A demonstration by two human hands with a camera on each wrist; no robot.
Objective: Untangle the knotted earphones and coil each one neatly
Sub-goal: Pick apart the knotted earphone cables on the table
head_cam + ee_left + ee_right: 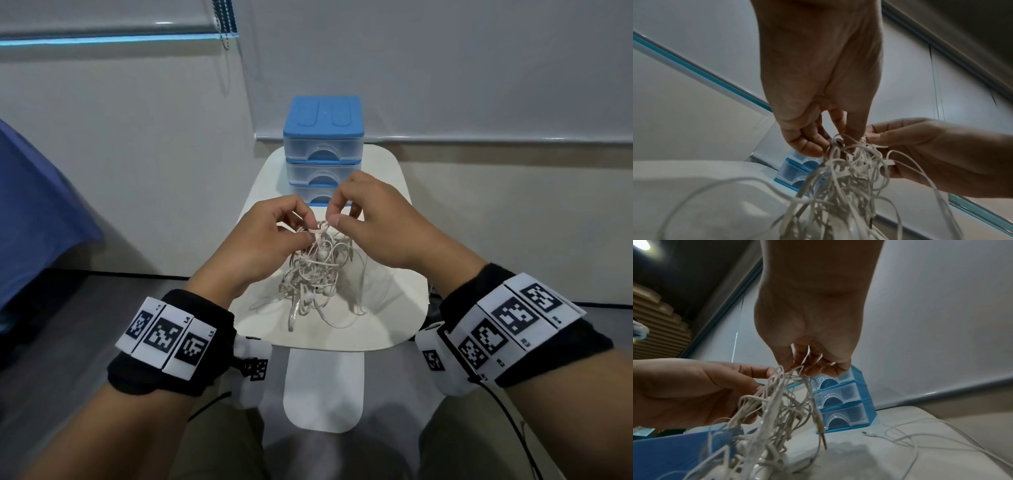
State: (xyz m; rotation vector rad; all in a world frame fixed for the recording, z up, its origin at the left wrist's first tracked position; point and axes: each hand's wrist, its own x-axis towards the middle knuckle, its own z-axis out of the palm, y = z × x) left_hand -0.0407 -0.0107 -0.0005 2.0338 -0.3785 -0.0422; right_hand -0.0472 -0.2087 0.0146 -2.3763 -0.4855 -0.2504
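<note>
While both hands work above the small white table (pixel 404 329), the scene reads so:

Earphones: a knotted bundle of white earphones (pixel 317 270) hangs from the fingers at its top, its lower loops trailing onto the middle of the table.
Left hand: the left hand (pixel 263 236) pinches strands at the top left of the knot, thumb and fingertips curled tight on the wire; the left wrist view shows several fingers (pixel 807 142) gathered round the cords.
Right hand: the right hand (pixel 373 222) pinches wire at the top right of the knot, just beside the left hand's fingertips; its other fingers curl loosely inward.
Plug: a metal jack plug (pixel 821 430) dangles from the bundle, its tip just above the table.
Loose cable: a separate white cable (pixel 898 436) with a small connector lies flat on the right part of the table, apart from the bundle.
Drawers: a blue three-drawer unit (pixel 322 150) with clear fronts stands at the far edge of the table, behind the hands.
Wristbands: black bands with printed square markers (pixel 168 334) wrap both wrists.
Left side: a blue cloth-covered surface (pixel 30 219) sits well to the left.
</note>
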